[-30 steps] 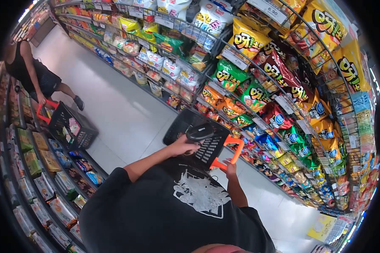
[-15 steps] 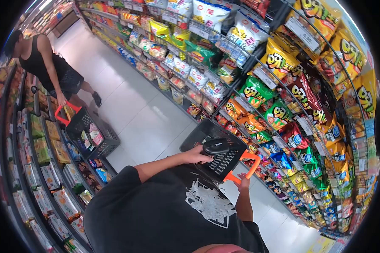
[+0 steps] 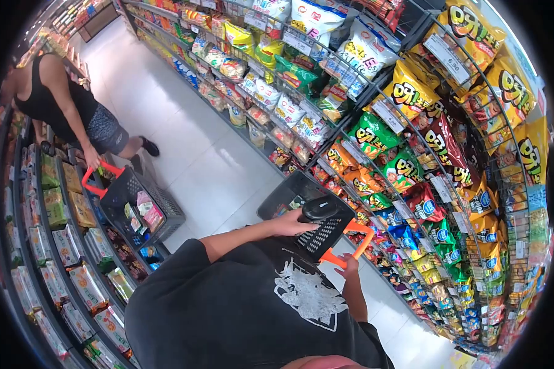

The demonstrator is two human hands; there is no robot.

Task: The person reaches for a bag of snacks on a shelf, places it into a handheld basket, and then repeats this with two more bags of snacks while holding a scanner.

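My left hand [image 3: 292,224] is closed around a black handheld barcode scanner [image 3: 321,207], held above a dark grey shopping basket [image 3: 325,237]. The basket hangs in front of my body on the shelf side of the aisle. Its orange handle [image 3: 366,238] is gripped by my right hand [image 3: 349,264]. A few small packs [image 3: 297,202] show inside the basket, partly hidden behind the scanner. The scanner's grip is mostly covered by my fingers.
Wire racks of snack bags [image 3: 375,132] line the right side close to my basket. On the left runs a shelf of boxed goods [image 3: 86,286]. Another person [image 3: 68,101] in a black tank top carries a similar basket [image 3: 151,206] ahead on the left.
The other person and their basket have come slightly closer, with the legs changing position. My hands keep their holds on the scanner and the handle, shifting only slightly in view.
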